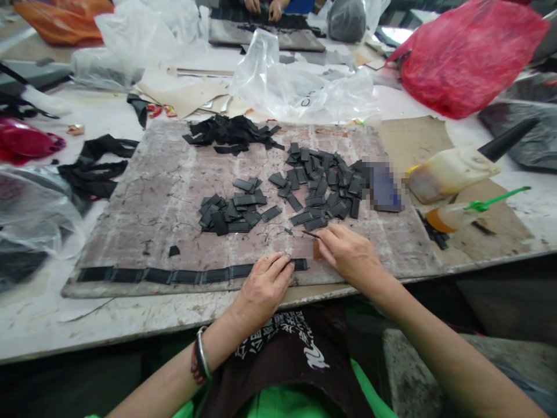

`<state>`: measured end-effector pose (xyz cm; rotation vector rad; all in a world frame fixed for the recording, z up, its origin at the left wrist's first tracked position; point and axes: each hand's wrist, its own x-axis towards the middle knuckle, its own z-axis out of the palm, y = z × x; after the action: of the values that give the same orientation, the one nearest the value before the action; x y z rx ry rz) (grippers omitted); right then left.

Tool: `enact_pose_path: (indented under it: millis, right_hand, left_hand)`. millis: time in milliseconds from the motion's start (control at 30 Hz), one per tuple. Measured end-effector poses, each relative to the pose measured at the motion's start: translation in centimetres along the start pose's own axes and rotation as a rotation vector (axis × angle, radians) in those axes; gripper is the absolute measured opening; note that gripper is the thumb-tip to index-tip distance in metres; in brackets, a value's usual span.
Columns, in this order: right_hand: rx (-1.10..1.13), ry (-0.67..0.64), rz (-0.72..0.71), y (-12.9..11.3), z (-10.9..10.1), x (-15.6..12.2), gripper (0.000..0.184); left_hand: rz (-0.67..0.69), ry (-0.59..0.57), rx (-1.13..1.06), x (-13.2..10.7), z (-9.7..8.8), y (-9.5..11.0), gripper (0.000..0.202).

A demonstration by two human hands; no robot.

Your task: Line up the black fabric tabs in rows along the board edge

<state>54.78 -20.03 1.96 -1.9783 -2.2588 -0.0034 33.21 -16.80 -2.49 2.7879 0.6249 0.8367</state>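
Note:
My left hand point(265, 284) presses its fingertips down on the right end of a long row of black rectangular pieces point(174, 274) laid along the near edge of a worn work board point(165, 174). My right hand point(346, 252) is closed around a small tool with a brownish handle, its thin dark tip point(310, 234) pointing left over the board. Two heaps of loose black pieces lie beyond my hands, one in the middle point(232, 212) and one to the right point(324, 186). A pile of black strips point(230, 133) sits at the board's far edge.
A squeeze bottle with a black nozzle point(452, 171) and a cup with a green straw point(461, 215) lie right of the board. Clear plastic bags point(296, 87), a red bag point(470, 55) and black scraps point(93, 168) crowd the table. Another person's hands point(263, 7) work at the far side.

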Motion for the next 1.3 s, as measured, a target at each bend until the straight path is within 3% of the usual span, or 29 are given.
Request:
enact_pose_path:
  millis: [167, 333, 467, 767, 1067, 1300]
  right_hand:
    - [0.402, -0.21, -0.04, 1.7, -1.6, -2.6, 0.02]
    - [0.455, -0.321, -0.041, 2.5, -0.4, -2.8, 0.015]
    - [0.337, -0.292, -0.044, 2.3, 0.3, -2.5, 0.009]
    - [-0.054, -0.152, -0.143, 0.4, -0.8, -2.6, 0.008]
    - [0.204, -0.037, -0.179, -0.8, 0.3, -2.6, 0.016]
    - [0.171, -0.039, -0.237, -1.5, 1.2, -1.9, 0.015]
  left_hand:
    - [0.004, 0.006, -0.002, -0.4, 0.3, -0.1, 0.025]
    - [-0.011, 0.014, -0.006, -1.0, 1.2, -0.2, 0.026]
    - [-0.011, 0.018, -0.001, -1.1, 1.4, -0.3, 0.026]
    - [0.013, 0.024, 0.006, -0.8, 0.8, -0.2, 0.025]
    - [-0.12, 0.045, 0.038, -1.5, -0.9, -0.8, 0.03]
    - [-0.167, 0.034, 0.071, -1.7, -1.0, -1.2, 0.022]
